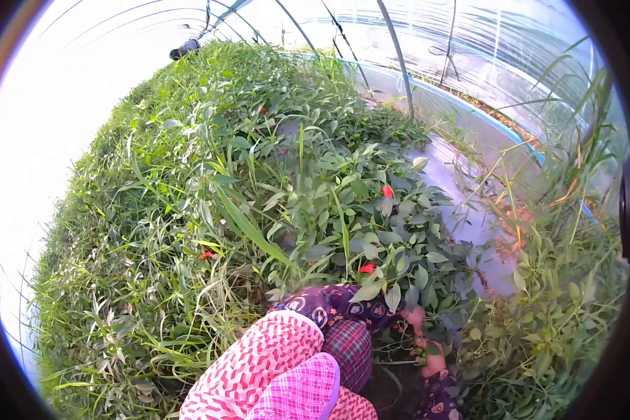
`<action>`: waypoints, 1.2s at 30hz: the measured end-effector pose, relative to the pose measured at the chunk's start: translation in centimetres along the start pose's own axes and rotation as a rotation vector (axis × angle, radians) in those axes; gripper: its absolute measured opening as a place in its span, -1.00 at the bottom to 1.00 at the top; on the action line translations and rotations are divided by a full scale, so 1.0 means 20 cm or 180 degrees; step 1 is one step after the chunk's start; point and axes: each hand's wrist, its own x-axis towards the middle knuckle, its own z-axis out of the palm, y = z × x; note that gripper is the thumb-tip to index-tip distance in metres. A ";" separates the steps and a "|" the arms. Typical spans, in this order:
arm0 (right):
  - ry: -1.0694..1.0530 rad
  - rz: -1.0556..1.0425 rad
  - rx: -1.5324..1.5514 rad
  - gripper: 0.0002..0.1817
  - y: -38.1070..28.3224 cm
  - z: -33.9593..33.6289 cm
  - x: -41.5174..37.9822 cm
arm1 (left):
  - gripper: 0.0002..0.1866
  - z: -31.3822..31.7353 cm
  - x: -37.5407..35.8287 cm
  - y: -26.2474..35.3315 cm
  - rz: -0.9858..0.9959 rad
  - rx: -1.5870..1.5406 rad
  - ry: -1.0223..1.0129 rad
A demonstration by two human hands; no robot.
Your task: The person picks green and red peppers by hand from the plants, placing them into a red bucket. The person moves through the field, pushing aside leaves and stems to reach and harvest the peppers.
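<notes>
We list left hand and right hand, close together amid leaves. Fingers: grasping or released, we cannot tell. Red fruit: nearby.

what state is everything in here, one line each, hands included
left hand: among the leaves, grip unclear
right hand: close below it, grip unclear
plants: leafy, green, mixed with grass
red fruits: red, unpicked-looking, partly hidden by leaves
pole: standing, curved
</notes>
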 end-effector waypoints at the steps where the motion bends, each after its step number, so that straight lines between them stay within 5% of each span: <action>1: 0.0034 0.0134 0.0217 -0.86 0.00 0.01 -0.02 | -0.70 -0.01 -0.01 0.01 0.0002 0.0092 0.0042; 3: 0.0102 0.0073 0.0087 -0.82 0.01 0.00 0.02 | -0.71 -0.02 -0.05 0.02 -0.0004 0.0253 0.0124; 5: 0.0169 -0.0739 -0.1069 -0.76 0.06 -0.05 0.10 | -0.71 -0.02 -0.07 -0.01 -0.0035 0.0389 0.0158; 7: 0.0256 -0.0386 -0.1881 -0.72 0.05 -0.06 0.14 | -0.71 -0.02 -0.11 -0.05 -0.0071 0.0541 0.0179; 9: 0.1079 -0.2188 -0.4369 -0.68 0.02 0.00 0.10 | -0.72 0.00 -0.14 -0.10 -0.0116 0.0674 0.0150; 13: 0.1535 -0.2112 -0.4144 -0.67 -0.15 0.16 -0.10 | -0.72 0.45 0.17 -0.42 -0.0284 0.0741 -0.0905; 14: 0.1262 -0.2604 -0.3971 -0.64 -0.08 0.08 -0.03 | -0.74 0.47 0.22 -0.55 -0.0480 0.0690 -0.0850; 17: 0.1307 -0.2636 -0.4481 -0.56 -0.10 0.10 -0.07 | -0.84 0.43 0.24 -0.58 -0.1145 0.0444 -0.0816; 19: 0.1999 -0.2961 -0.5119 -0.56 -0.09 0.11 -0.07 | -0.87 0.44 0.22 -0.52 -0.1089 0.0290 -0.0645; 22: 0.1892 -0.3229 -0.4092 -0.77 -0.16 0.17 -0.21 | -0.83 0.41 0.23 -0.59 -0.0851 0.0050 -0.0470; 24: 0.1108 -0.2026 -0.3117 -0.85 -0.12 0.13 -0.19 | -0.74 0.41 0.22 -0.58 -0.0518 0.0399 -0.0364; 25: 0.0352 -0.0688 -0.1673 -0.81 -0.12 0.08 -0.13 | -0.70 0.44 0.20 -0.54 -0.0420 0.0425 -0.0292; 26: 0.0294 -0.0126 -0.0657 -0.80 -0.14 0.08 -0.11 | -0.69 0.42 0.23 -0.55 -0.0376 0.1088 -0.0488; 28: 0.0190 0.0041 -0.0014 -0.82 -0.10 0.05 -0.02 | -0.68 0.46 0.18 -0.40 -0.1023 0.1361 -0.0557; 30: 0.0207 0.0100 0.0122 -0.83 -0.08 0.02 0.02 | -0.73 0.44 0.32 -0.72 -0.0310 0.0206 -0.0659; 32: -0.0624 0.0604 0.1460 -0.83 -0.04 -0.04 0.06 | -0.74 0.45 0.28 -0.64 -0.0412 0.0572 -0.0583; 36: 0.0497 -0.0492 -0.0041 -0.83 -0.06 0.06 0.06 | -0.77 0.45 0.22 -0.52 -0.0696 0.1381 -0.0633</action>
